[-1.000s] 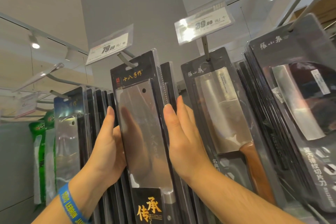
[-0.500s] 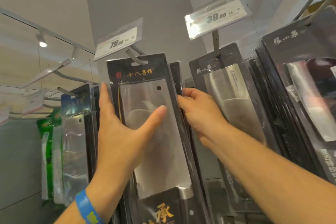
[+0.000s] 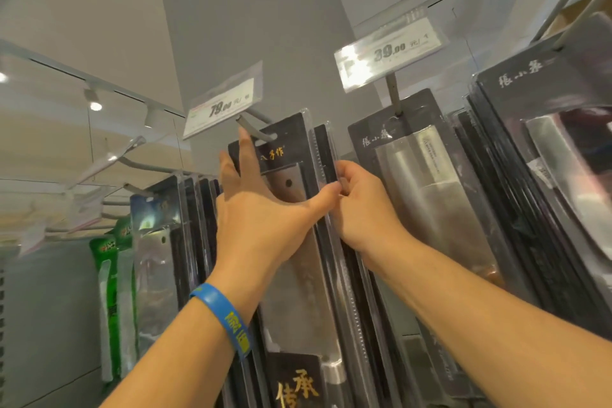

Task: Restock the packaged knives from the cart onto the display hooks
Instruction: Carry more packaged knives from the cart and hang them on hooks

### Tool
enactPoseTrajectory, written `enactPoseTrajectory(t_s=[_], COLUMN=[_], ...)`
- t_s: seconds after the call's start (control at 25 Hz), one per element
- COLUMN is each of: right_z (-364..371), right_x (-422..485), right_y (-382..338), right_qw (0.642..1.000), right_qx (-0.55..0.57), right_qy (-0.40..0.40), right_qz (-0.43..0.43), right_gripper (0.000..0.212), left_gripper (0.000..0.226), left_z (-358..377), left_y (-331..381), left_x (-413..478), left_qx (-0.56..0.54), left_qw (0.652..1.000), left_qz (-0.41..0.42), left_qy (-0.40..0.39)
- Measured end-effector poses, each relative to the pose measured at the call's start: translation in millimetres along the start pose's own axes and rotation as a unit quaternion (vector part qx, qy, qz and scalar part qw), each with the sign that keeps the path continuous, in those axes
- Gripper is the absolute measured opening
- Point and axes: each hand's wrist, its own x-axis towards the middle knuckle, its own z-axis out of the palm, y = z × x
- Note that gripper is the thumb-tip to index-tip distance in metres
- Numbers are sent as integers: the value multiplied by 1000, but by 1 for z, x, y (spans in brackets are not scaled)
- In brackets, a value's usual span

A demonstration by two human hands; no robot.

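A packaged cleaver (image 3: 299,291) in a black card with gold characters hangs at the front of a grey display hook (image 3: 255,122) under the 79.00 price tag (image 3: 223,104). My left hand (image 3: 261,212) lies flat on the front of the pack with straight fingers reaching up to the hook, its thumb stretched across to the pack's right edge. My right hand (image 3: 362,205) pinches that right edge with curled fingers. More black packs hang behind this one on the same hook.
To the right, a wooden-handled cleaver pack (image 3: 427,189) hangs under the 39.00 tag (image 3: 389,51), then a thick row of black packs (image 3: 543,175). On the left hang more knife packs (image 3: 155,242) and green packs (image 3: 111,291). A grey pillar rises behind.
My left hand has slid up the front of the pack until its fingers reach the hook. My right hand stays at the pack's right edge. The view has tilted slightly.
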Motion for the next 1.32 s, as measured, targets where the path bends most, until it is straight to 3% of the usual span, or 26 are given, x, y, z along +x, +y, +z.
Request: enactPoseTrajectory(t_s=[0.2, 0.32, 0.4, 0.48, 0.56, 0.64, 0.76, 0.88, 1.04, 1.2, 1.32], right_z=[-4, -5, -3, 1, 2, 5, 3, -10, -20, -16, 0], right_x=[7, 16, 21, 20, 15, 7, 6, 17, 30, 16, 0], right_y=[-2, -1, 0, 2, 8, 9, -4, -29, -63, -32, -7], right_qw=[1000, 1000, 999, 998, 996, 989, 978, 967, 936, 980, 991], right_qx=[10, 23, 21, 14, -15, -72, -171, -248, -347, -193, -125], right_qy=[5, 13, 28, 45, 70, 89, 63, 2, -51, -35, -41], right_qz=[-16, -11, -14, -31, -52, -89, -97, -50, -37, -20, -19], right_gripper=[49, 20, 9, 14, 23, 15, 24, 16, 23, 12, 26], left_gripper=[85, 62, 66, 87, 92, 68, 46, 45, 49, 53, 93], left_z=[-11, -21, -24, -25, -25, -25, -25, -25, -21, -15, -10], left_y=[-8, -9, -7, -9, -11, -11, -5, -4, -8, -9, -14], left_x=[6, 6, 8, 11, 10, 6, 5, 10, 12, 8, 8], left_qx=[-133, -185, -193, -198, -176, -138, -142, -202, -207, -188, -155], left_qw=[988, 977, 974, 974, 979, 985, 983, 970, 971, 977, 984], left_qz=[64, 95, 99, 90, 84, 76, 72, 56, 50, 56, 47], left_qy=[-36, -50, -59, -61, -59, -68, -89, -121, -109, -81, -68])
